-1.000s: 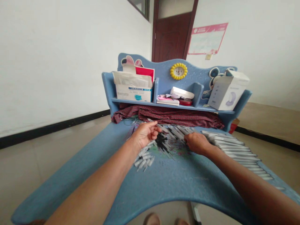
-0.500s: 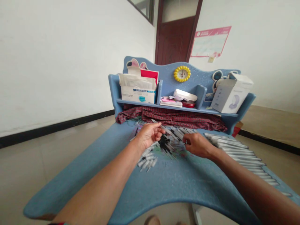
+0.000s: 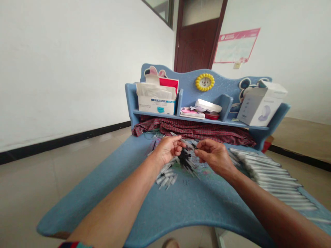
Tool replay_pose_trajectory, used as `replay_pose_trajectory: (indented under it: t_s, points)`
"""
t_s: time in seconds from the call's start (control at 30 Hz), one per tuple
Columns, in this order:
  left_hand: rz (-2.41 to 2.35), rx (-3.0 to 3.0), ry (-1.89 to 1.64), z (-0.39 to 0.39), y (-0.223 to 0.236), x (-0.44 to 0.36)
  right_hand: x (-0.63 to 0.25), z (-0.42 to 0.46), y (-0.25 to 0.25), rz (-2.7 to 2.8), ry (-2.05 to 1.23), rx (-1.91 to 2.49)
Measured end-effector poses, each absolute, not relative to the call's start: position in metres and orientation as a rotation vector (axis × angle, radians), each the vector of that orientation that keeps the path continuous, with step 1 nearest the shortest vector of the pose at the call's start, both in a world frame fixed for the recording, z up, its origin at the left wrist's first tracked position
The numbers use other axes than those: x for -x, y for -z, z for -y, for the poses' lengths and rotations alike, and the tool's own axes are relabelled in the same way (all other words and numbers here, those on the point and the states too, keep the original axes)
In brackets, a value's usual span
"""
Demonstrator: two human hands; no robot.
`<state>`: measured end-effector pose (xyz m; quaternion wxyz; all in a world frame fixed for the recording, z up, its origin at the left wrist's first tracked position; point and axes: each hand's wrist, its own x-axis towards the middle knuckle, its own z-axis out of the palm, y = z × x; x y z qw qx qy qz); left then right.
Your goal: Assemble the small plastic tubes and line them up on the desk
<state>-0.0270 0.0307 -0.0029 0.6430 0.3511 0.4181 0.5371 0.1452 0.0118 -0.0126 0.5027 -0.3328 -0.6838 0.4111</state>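
Note:
My left hand [image 3: 168,149] is closed round a thin grey pen barrel [image 3: 178,137] that sticks out past my fingers. Close beside it, my right hand [image 3: 212,154] pinches a small dark part I cannot make out, its fingertips nearly meeting the left hand's. Both hands hover just above a heap of black pen parts [image 3: 186,161] on the blue desk [image 3: 186,203]. Short grey caps [image 3: 167,177] lie below my left hand. A long row of grey pens [image 3: 269,172] runs along the desk to the right of my right forearm.
A red checked cloth [image 3: 196,129] lies under the desk's shelf. The shelf holds a white mask box [image 3: 155,100], a pile of booklets [image 3: 192,113], a red tin [image 3: 212,116] and a white carton [image 3: 261,103]. A yellow clock [image 3: 204,82] sits on the backboard. A dark door [image 3: 196,44] is behind.
My right hand has lifted off the pile and moved left, towards my left hand. The left hand kept hold of the barrel. The camera view has shifted a little to the left.

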Motion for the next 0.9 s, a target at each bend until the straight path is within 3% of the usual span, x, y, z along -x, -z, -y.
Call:
replay_pose_trajectory:
  t_s: [0.6,0.9]
  points:
    - [-0.962,-0.779,-1.214,-0.025,0.000,0.022,-0.140,-0.014,0.022,1.632,-0.940,0.755]
    - [-0.937,-0.761,-1.270,-0.028,0.001,0.024,-0.146,-0.023,0.023,1.900,-0.318,0.843]
